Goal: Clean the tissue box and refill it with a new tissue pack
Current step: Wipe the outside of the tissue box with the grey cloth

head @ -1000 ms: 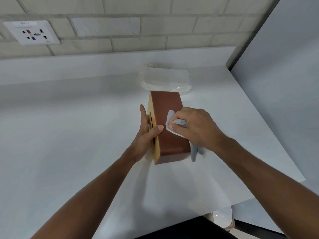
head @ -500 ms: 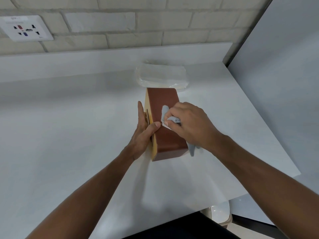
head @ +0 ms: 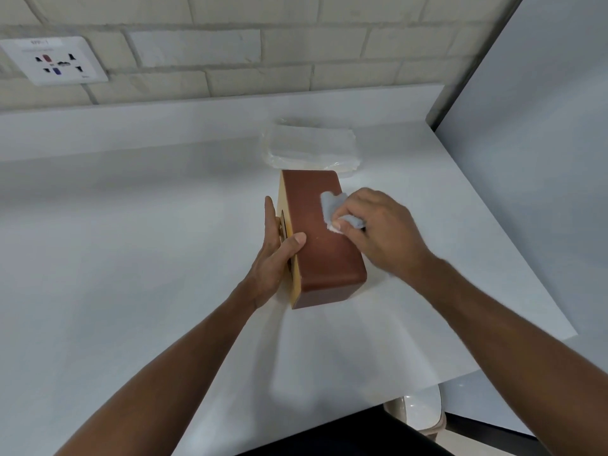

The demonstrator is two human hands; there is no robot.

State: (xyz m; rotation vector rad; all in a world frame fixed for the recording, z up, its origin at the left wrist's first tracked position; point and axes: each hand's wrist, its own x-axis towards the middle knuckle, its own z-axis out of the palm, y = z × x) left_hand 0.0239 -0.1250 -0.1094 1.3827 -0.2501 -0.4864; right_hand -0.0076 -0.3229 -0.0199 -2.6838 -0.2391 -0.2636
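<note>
Fingers of the right hand pinch a pale blue cloth, now farther along the brown rectangular tissue box; the left hand braces its side with flat, straight fingers.

White desk backed by pale brick wall — socket plate mounted upper left; grey panel set at right.
</note>
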